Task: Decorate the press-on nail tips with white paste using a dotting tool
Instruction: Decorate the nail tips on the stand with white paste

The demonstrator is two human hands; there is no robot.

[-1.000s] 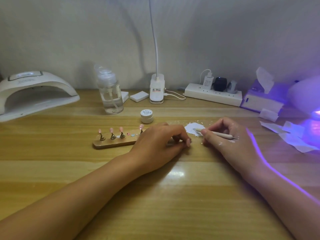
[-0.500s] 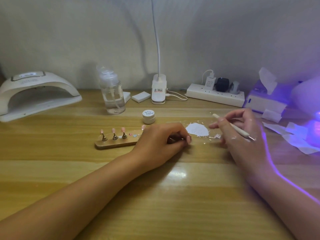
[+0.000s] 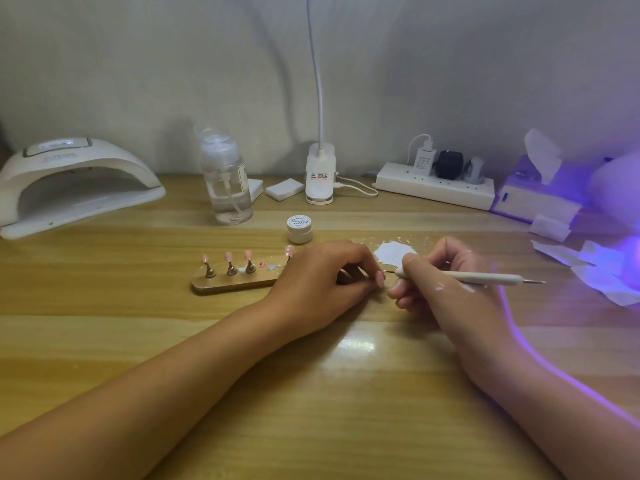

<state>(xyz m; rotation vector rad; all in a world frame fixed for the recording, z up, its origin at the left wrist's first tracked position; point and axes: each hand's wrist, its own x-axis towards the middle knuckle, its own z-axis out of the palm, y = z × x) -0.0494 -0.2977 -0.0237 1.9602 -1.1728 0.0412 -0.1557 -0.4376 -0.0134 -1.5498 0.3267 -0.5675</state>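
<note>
Dotting tool (image 3: 485, 278) pinched between fingers (image 3: 411, 265) of right hand (image 3: 446, 292)

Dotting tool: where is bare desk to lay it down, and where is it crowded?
Bare wood: the near strip between the forearms, and the stretch between curing lamp and nail stand. Crowded: around the white paste, jar, left hand and right hand with the dotting tool; tissue scraps fill the right edge; bottle, lamp base and power strip line the back.
</note>
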